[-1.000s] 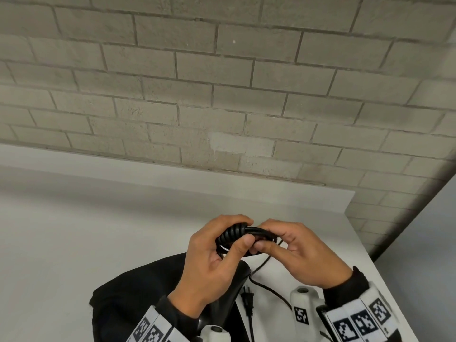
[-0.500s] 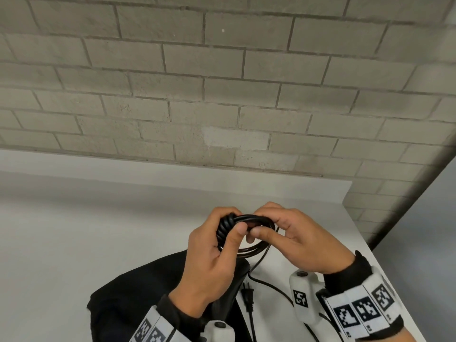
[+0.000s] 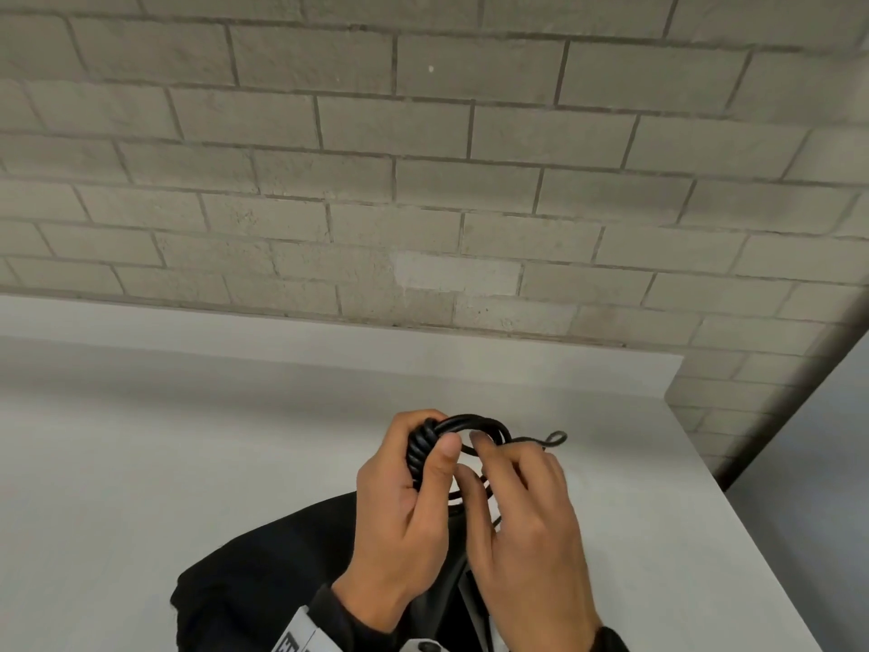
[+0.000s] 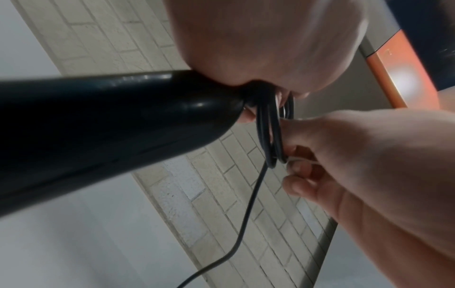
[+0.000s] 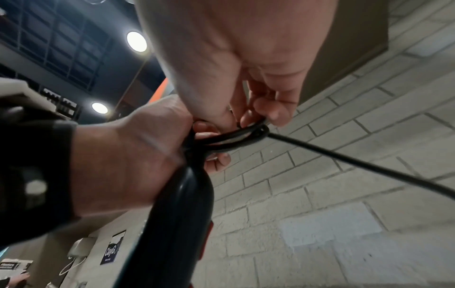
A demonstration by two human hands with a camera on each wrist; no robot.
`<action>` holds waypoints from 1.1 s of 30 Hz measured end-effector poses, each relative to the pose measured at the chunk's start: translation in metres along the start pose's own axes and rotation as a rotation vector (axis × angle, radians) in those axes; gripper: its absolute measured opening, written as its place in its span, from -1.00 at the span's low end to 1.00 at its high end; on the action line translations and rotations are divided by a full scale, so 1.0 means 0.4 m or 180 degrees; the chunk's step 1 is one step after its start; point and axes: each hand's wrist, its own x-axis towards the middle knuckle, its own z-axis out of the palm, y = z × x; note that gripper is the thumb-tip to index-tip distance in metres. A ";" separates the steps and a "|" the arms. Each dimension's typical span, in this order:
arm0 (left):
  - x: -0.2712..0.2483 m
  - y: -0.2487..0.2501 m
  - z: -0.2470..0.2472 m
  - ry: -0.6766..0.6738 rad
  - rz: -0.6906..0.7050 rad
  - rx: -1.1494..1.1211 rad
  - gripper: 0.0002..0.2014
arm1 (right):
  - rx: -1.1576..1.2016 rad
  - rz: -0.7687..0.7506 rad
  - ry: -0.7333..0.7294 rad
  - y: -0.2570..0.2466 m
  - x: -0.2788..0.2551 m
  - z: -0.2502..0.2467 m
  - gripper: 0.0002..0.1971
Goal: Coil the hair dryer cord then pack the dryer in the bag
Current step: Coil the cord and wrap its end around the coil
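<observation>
In the head view my left hand (image 3: 430, 437) grips the black coiled cord (image 3: 418, 451) in a tight bundle at the end of the hair dryer handle (image 4: 110, 120). My right hand (image 3: 475, 456) pinches the cord's open loops (image 3: 484, 423) beside it. A small kink of cord (image 3: 557, 437) pokes out to the right. In the left wrist view the loose cord (image 4: 246, 214) hangs down from the loops. In the right wrist view the cord (image 5: 344, 157) runs off right. The black bag (image 3: 263, 581) lies on the table under my wrists. The dryer's head is hidden.
The white table (image 3: 188, 463) reaches back to a grey brick wall (image 3: 423, 181). Its right edge (image 3: 752, 534) runs close beside my right hand, with a drop beyond it.
My right hand has brought another turn of cord round onto the bundle in my left hand. The slack and plug that lay on the table below are out of sight now.
</observation>
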 end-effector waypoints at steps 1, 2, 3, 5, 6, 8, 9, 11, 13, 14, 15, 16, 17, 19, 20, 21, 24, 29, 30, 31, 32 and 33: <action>-0.001 -0.001 0.000 0.0002 0.0012 0.0026 -0.68 | 0.0037 0.0061 -0.0116 -0.002 0.005 -0.002 -0.69; 0.000 -0.002 -0.001 0.0015 0.0023 0.0071 -0.70 | 0.0151 0.0186 -0.0245 -0.007 0.011 -0.008 -0.70; 0.003 -0.004 -0.004 0.0038 0.0043 0.0140 -0.73 | 0.0325 0.0385 -0.0428 -0.017 0.018 -0.018 -0.72; 0.007 -0.009 -0.010 0.0099 0.0123 0.0318 -0.77 | 0.0786 0.0916 -0.0952 -0.036 0.039 -0.046 -0.71; 0.008 -0.010 -0.011 0.0118 0.0169 0.0393 -0.76 | 0.1103 0.1151 -0.1255 -0.043 0.052 -0.065 -0.66; 0.006 -0.010 -0.008 0.0133 0.0236 0.0469 -0.71 | 0.2104 0.1544 -0.1717 -0.044 0.079 -0.104 -0.62; 0.006 -0.010 -0.008 0.0149 0.0243 0.0487 -0.70 | 0.2469 0.1670 -0.1832 -0.041 0.087 -0.119 -0.65; 0.008 -0.015 -0.011 0.0240 0.0208 0.0525 -0.69 | 0.2479 0.1392 -0.1796 -0.021 0.079 -0.128 -0.76; 0.013 -0.022 -0.017 0.0328 0.0141 0.0488 -0.68 | 0.1829 0.1043 -0.1421 -0.006 0.050 -0.117 -0.98; 0.015 -0.025 -0.019 0.0356 0.0118 0.0473 -0.67 | 0.1536 0.0878 -0.1197 -0.006 0.034 -0.111 -0.91; 0.016 -0.024 -0.019 0.0364 0.0117 0.0471 -0.67 | 0.1387 0.0734 -0.1015 -0.008 0.019 -0.102 -0.87; 0.016 -0.022 -0.019 0.0352 0.0128 0.0477 -0.67 | 0.1371 0.0722 -0.0891 -0.014 0.011 -0.099 -0.87; 0.016 -0.019 -0.017 0.0323 0.0147 0.0472 -0.67 | 0.1445 0.0844 -0.0786 -0.020 0.006 -0.096 -0.88; 0.013 -0.017 -0.017 0.0263 0.0155 0.0458 -0.70 | 0.1868 0.1308 -0.0819 -0.028 0.008 -0.100 -0.91; 0.013 -0.018 -0.018 0.0239 0.0147 0.0465 -0.71 | 0.2251 0.1568 -0.0952 -0.026 0.013 -0.108 -0.92; 0.013 -0.020 -0.019 0.0232 0.0148 0.0488 -0.73 | 0.2753 0.1816 -0.1101 -0.023 0.018 -0.119 -0.80; 0.013 -0.020 -0.021 0.0262 0.0217 0.0558 -0.82 | 0.4104 0.2465 -0.1348 -0.007 0.024 -0.143 -0.49; 0.023 -0.030 -0.032 0.0420 0.0095 0.0435 -0.78 | 0.2353 0.1105 -0.1399 0.024 -0.033 -0.130 -0.74; 0.024 -0.033 -0.034 0.0454 0.0072 0.0406 -0.74 | 0.2268 0.0989 -0.1375 0.032 -0.050 -0.120 -0.82; 0.024 -0.035 -0.034 0.0467 0.0061 0.0384 -0.72 | 0.2345 0.0998 -0.1362 0.031 -0.064 -0.109 -0.87; 0.023 -0.035 -0.032 0.0453 0.0072 0.0374 -0.71 | 0.2534 0.1075 -0.1354 0.033 -0.077 -0.096 -0.87; 0.021 -0.034 -0.029 0.0434 0.0093 0.0368 -0.71 | 0.2801 0.1208 -0.1270 0.030 -0.086 -0.087 -0.84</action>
